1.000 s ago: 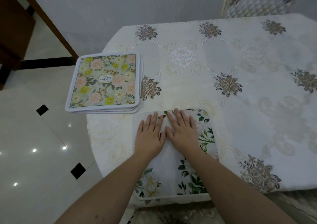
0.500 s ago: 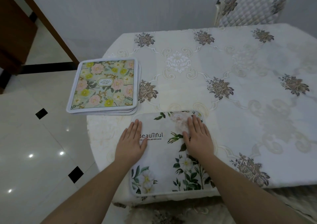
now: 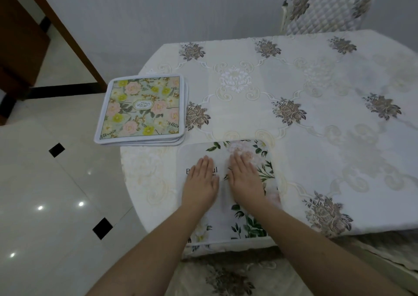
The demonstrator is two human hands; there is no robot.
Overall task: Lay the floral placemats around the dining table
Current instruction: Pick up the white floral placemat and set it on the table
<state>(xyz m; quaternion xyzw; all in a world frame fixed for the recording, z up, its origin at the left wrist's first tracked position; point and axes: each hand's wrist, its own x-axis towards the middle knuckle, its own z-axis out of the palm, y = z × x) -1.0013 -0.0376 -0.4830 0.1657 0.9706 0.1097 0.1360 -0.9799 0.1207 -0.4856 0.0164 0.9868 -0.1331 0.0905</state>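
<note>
1. Smoothing the first placemat [image 3: 239, 216] flat is the step in hand, as I read it from my remote seat. Left hand [image 3: 200, 183] and right hand [image 3: 245, 180] both lie palm-down on it, side by side, fingers straight and together, gripping nothing.

2. Position: this mat sits at the near edge of the dining table [image 3: 316, 114], directly in front of me, its near border right at the table's rim.

3. The remaining mats wait in a stack [image 3: 141, 110] at the table's left corner, just beyond the laid one and apart from it. I make out several layers but cannot count them surely.

4. Next move, my guess: lift off, reach left, peel the top mat from the stack, carry it to another seat. That calls for a pinch at one corner so only one layer comes away.

5. Materials: laid mat looks thin and pliant, white with green leaves, pale blooms and printed lettering partly under the left hand. Stack mats are squarish, rounded corners, pale piped border, pink and yellow flowers.

6. Table wears a cream embroidered cloth [image 3: 235, 85] with brown rosettes. A quilted chair [image 3: 325, 10] stands at the far side.
</note>
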